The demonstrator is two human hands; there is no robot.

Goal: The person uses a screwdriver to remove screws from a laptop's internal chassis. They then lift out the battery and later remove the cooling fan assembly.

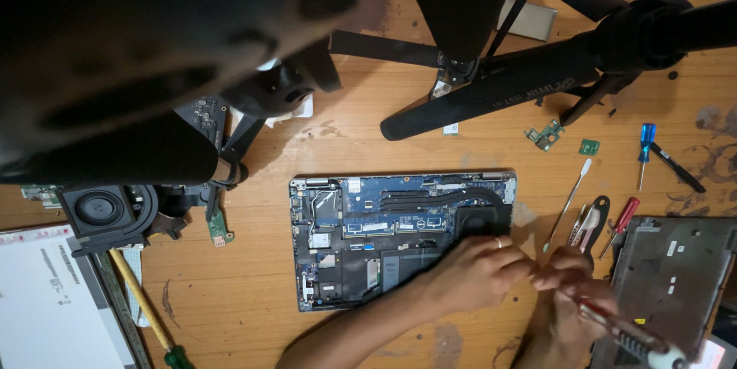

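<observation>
Head view: near the table's [253,315] front edge, the left hand [476,273] rests curled on the opened laptop [399,238], fragile, best held by its rim, while the right hand [576,300] grips a red-handled screwdriver [622,327]

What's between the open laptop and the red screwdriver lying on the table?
Head view: between open laptop and red screwdriver lie a white spudger and black-handled tweezers.

The table [345,146] is orange-brown wood with dark stains. The opened laptop [399,238] shows a blue board over black parts. One screwdriver [646,150] has a blue handle, another [623,219] a red one, and a third [146,307] a yellow shaft with green grip. Tripod legs [491,92] are black.
</observation>
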